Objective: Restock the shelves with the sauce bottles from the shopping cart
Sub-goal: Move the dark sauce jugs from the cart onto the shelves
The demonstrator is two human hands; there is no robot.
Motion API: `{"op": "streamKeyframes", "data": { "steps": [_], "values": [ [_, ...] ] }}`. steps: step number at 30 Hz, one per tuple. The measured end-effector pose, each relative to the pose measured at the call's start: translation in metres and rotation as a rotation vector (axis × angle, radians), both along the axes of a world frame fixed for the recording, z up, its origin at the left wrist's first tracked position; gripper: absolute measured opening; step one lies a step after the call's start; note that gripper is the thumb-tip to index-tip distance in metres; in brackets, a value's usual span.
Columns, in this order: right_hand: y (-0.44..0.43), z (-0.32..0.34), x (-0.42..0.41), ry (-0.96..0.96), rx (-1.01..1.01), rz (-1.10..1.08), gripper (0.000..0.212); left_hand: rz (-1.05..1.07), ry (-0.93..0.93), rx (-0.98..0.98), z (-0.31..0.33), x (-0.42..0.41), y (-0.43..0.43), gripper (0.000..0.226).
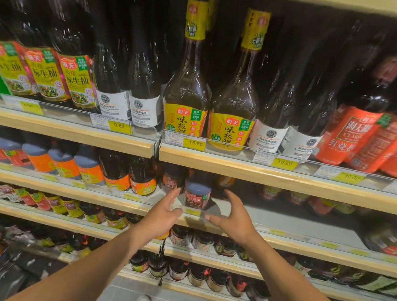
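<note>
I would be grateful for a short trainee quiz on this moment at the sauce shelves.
1. True or false: the left hand is curled tightly round the red-labelled bottle.
2. What does the price tag under the two yellow-labelled bottles read? A 9.80, B 15.80, C 10.80.
3. Fill in: the right hand is ____ (open or shut).
Key: 1 false; 2 B; 3 open.

glossy dark bottles, matt wooden shelf edge
</note>
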State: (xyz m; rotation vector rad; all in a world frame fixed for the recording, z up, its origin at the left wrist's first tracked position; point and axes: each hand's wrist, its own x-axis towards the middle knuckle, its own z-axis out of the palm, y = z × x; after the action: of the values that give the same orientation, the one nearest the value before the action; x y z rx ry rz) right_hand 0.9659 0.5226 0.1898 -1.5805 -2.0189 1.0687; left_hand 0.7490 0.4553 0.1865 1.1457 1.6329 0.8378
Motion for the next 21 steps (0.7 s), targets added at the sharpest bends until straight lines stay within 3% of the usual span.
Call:
{"op": "streamKeyframes", "data": {
  "steps": [12,21],
  "values": [
    [-0.068,-0.007,-0.006,-0.214,0.382,0.281,0.11,0.009,0.211,0.107,0.002,0.0,-0.084,0.07],
    [-0.109,-0.026,-0.086,-0.263,0.357,0.487,0.11,0.076,0.435,0.083,-0.021,-0.074,-0.16,0.076]
  ]
}}
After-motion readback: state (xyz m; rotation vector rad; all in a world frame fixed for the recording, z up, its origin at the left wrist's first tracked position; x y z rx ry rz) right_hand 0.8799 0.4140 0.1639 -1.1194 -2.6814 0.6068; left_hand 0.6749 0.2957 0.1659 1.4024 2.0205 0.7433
